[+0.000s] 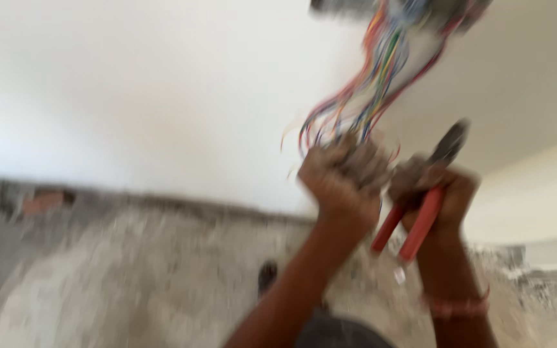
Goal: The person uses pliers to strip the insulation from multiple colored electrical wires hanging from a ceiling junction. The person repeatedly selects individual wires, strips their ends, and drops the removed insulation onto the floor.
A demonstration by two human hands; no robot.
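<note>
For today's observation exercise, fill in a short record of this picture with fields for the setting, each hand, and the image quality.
Setting: white wall above a rough grey floor
Left hand: closed around a bundle of coloured wires hanging from above
Right hand: grips red-handled pliers, their dark head pointing up
Wrist: reddish band on the right arm
Image quality: motion-blurred; single wires hard to tell apart
</note>
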